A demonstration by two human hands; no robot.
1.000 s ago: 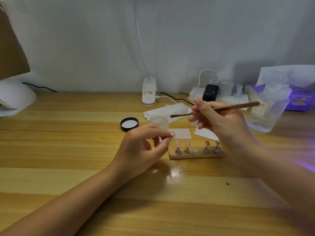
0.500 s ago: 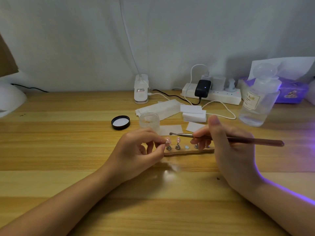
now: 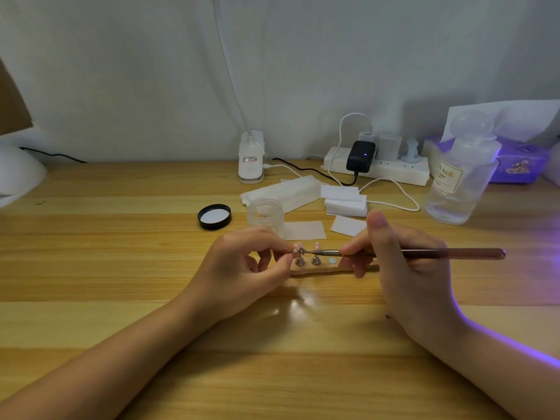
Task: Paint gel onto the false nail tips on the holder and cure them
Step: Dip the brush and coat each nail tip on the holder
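A small wooden holder (image 3: 315, 270) lies on the table between my hands, carrying metal stands with pink false nail tips (image 3: 317, 246). My left hand (image 3: 242, 268) pinches a nail tip on its stand (image 3: 295, 252) at the holder's left end, between thumb and forefinger. My right hand (image 3: 403, 262) grips a thin brush (image 3: 424, 253) with a brown handle, held level. The brush's metal end points left and its tip touches the pinched nail. The right part of the holder is hidden behind my right fingers.
Just behind the holder stand a frosted gel jar (image 3: 266, 214), open, its black lid (image 3: 214, 216) to the left, and white wipes (image 3: 344, 201). A power strip (image 3: 394, 171), a clear pump bottle (image 3: 460, 183) and a purple tissue box (image 3: 521, 165) sit farther back. Purple light glows at right.
My right hand brought the brush down from above the holder and moved its tip leftward onto the nail pinched by my left hand. My left hand has stayed put.
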